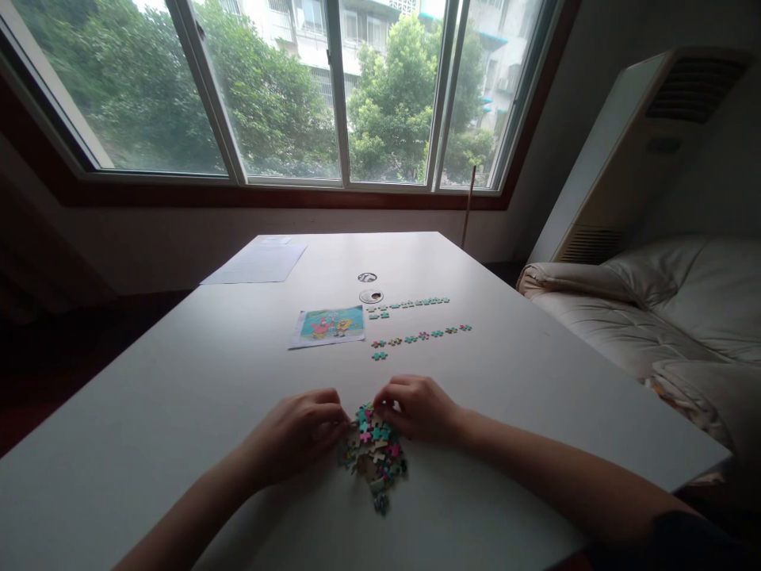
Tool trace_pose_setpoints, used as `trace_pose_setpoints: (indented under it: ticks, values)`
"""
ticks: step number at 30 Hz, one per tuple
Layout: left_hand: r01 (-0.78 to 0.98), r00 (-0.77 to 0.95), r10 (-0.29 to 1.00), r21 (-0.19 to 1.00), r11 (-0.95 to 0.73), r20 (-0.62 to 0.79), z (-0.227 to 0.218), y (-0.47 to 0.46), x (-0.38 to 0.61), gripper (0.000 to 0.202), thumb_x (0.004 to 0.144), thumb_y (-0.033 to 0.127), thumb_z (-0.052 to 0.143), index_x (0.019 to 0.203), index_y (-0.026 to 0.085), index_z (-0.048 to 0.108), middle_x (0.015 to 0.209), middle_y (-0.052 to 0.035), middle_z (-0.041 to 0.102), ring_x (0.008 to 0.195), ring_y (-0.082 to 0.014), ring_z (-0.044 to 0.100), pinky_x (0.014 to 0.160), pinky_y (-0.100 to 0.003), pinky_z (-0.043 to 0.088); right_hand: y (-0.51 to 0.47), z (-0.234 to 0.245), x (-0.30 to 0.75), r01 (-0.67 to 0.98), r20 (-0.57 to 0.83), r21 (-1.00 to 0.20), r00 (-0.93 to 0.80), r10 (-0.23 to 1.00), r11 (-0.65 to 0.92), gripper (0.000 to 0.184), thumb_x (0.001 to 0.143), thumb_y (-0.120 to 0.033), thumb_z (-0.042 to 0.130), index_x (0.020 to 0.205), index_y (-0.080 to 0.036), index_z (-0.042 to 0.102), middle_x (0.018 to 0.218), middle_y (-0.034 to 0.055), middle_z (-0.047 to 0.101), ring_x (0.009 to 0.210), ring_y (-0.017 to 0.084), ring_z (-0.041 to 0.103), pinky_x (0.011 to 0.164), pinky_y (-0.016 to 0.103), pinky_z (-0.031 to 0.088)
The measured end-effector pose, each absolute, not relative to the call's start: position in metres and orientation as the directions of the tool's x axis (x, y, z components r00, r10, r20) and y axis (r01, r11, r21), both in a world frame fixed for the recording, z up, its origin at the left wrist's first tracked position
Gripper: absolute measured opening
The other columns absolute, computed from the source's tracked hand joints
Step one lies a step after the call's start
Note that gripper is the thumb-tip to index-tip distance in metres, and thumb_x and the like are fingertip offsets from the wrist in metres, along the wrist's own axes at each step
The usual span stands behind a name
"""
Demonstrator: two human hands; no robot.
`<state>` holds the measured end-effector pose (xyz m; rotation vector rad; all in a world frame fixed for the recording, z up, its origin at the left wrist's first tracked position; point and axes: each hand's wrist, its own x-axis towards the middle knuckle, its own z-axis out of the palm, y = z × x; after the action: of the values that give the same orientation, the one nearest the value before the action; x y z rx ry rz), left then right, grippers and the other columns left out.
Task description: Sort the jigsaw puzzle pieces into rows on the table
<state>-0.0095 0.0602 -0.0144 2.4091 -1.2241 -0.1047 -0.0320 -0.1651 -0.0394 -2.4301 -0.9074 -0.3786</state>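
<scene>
A heap of small jigsaw pieces [374, 452], teal, pink and brown, lies on the white table [178, 412] near its front edge. My left hand [297, 432] rests at the heap's left side with fingers curled and pinched at its top edge. My right hand [419, 406] sits at the heap's upper right, fingers bent down onto the pieces. What each pinch holds is too small to make out. Farther back lie two rows of sorted pieces [422, 333] and a colourful cartoon reference picture [328, 325].
A sheet of paper [257, 262] lies at the table's far left. Two round cable holes [369, 295] sit mid-table. A cushioned sofa [654, 309] and a standing air conditioner [630, 151] are to the right. Large windows run along the far wall.
</scene>
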Motion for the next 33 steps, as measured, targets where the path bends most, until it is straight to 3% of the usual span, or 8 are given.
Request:
trace_pose_setpoints:
  ticks: [8,16,33]
  values:
    - [-0.633,0.692,-0.703,0.605,-0.482,0.165,-0.017,0.051,-0.009,0.024,0.085,0.027,0.041,0.074,0.015,0.059,0.068,-0.0009,0.056,0.055,-0.0087,0.046,0.052,-0.018,0.036,-0.166,-0.041,-0.035,0.672,0.475,-0.375,0.731,0.49,-0.639,0.022,0.081,-0.029,0.053,0.102,-0.022,0.056,0.079,0.0004,0.064,0.067,0.011,0.058,0.063,0.021,0.042]
    - [-0.495,0.773,-0.625,0.717,-0.492,0.105,-0.019,0.042,-0.012,0.03,0.084,0.035,0.043,0.073,0.015,0.061,0.066,-0.0006,0.057,0.06,-0.0115,0.049,0.054,-0.019,0.039,-0.163,-0.041,-0.035,0.715,0.556,-0.341,0.677,0.482,-0.61,0.024,0.079,-0.038,0.055,0.096,-0.022,0.058,0.078,-0.0001,0.065,0.066,0.011,0.059,0.062,0.022,0.041]
    - [-0.51,0.764,-0.634,0.715,-0.478,0.121,-0.021,0.042,-0.012,0.031,0.085,0.037,0.042,0.074,0.015,0.061,0.067,-0.0008,0.059,0.061,-0.0115,0.05,0.054,-0.019,0.04,-0.162,-0.037,-0.037,0.723,0.567,-0.317,0.663,0.489,-0.613,0.019,0.081,-0.038,0.053,0.09,-0.023,0.061,0.074,-0.0002,0.065,0.059,0.009,0.056,0.06,0.021,0.04]
